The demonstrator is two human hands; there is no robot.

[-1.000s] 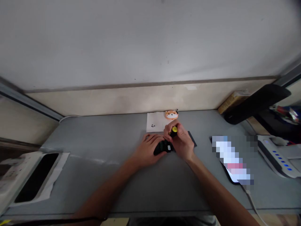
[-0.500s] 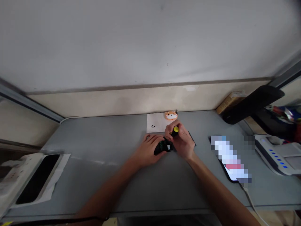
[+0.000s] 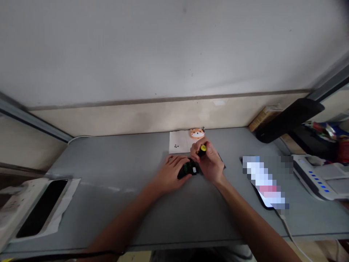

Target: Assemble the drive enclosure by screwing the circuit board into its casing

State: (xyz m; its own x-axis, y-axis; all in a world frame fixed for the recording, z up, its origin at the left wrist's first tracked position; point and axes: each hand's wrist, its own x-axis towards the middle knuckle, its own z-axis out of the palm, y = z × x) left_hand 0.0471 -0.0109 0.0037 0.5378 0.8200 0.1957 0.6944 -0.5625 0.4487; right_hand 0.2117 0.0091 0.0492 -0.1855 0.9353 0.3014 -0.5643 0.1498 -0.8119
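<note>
A small black device (image 3: 187,170) with a green board showing inside lies on the grey table (image 3: 114,174). My left hand (image 3: 170,174) rests on its left side, fingers curled over it, holding it down. My right hand (image 3: 208,162) is closed round a screwdriver with a yellow cap (image 3: 203,148), held upright with its tip down at the device. Behind the hands lies a white paper (image 3: 178,142) with a few small dark screws (image 3: 176,146) on it.
An orange animal-shaped trinket (image 3: 197,133) sits at the paper's far edge. A phone (image 3: 265,182) on a cable lies to the right, with a white device with blue lights (image 3: 316,176) beyond. A black tilted object (image 3: 289,118) stands far right. A white tray-like box (image 3: 38,209) sits left.
Both hands and the device stay in the same place. Only the camera has shifted slightly, sliding the scene a little left.
</note>
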